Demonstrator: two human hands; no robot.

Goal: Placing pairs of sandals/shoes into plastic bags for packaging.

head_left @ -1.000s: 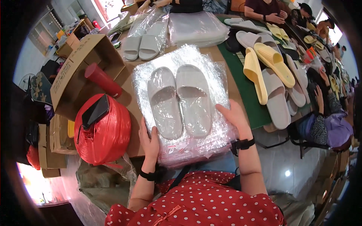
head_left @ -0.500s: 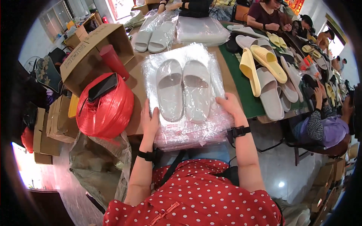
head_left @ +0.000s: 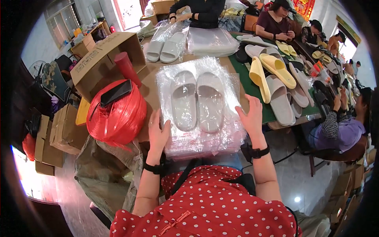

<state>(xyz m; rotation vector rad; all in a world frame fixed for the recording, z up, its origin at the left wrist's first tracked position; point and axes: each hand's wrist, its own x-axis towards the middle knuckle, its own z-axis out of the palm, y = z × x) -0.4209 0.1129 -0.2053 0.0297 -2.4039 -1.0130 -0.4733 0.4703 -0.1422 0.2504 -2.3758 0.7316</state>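
Observation:
A pair of pale grey slippers (head_left: 196, 100) lies side by side on a stack of clear plastic bags (head_left: 199, 136) at the table's near edge. My left hand (head_left: 158, 132) rests flat on the stack's left side, fingers apart. Over at the stack's right edge, my right hand (head_left: 251, 118) lies against the plastic with fingers spread. Neither hand holds a slipper. Both wrists wear black bands.
A red plastic bundle (head_left: 117, 114) with a dark phone on it sits left of the stack, beside open cardboard boxes (head_left: 103, 59). Yellow and grey slippers (head_left: 276, 79) cover the green mat to the right. Bagged slippers (head_left: 166, 45) lie further back. Other people sit along the table.
The view has shifted slightly and the table now sits lower in the picture. Both hands stay at the sides of the plastic stack; the slippers have not moved on it.

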